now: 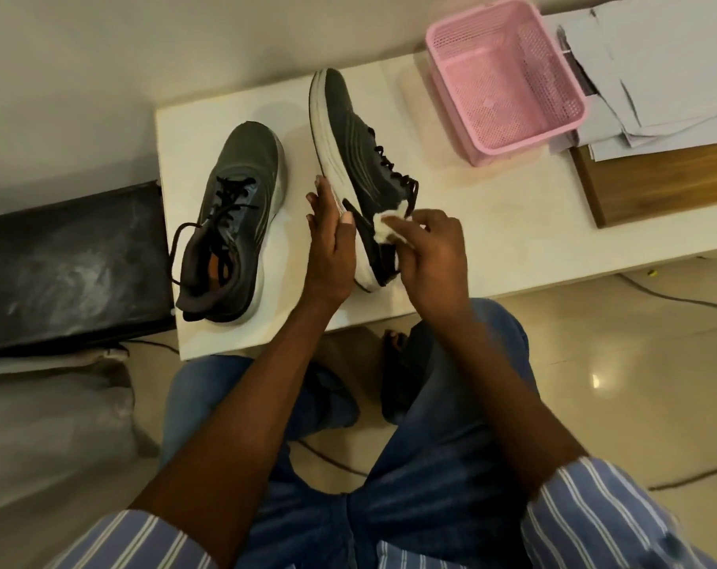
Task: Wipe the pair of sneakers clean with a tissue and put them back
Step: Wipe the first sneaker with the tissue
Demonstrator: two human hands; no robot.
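Wiping the tilted sneaker's side with a tissue.

The left hand (330, 244) grips the sole of the tipped-up sneaker (359, 158) on the white table (492, 223); the right hand (424, 256) pinches a white tissue (383, 227) against its heel-side upper. The second sneaker (233, 223) stands upright at nine o'clock; a pink basket (504, 76) at one o'clock.

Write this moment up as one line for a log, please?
step: wiping | left hand: holds tilted sneaker by sole | right hand: presses tissue on its side | other sneaker: upright on table
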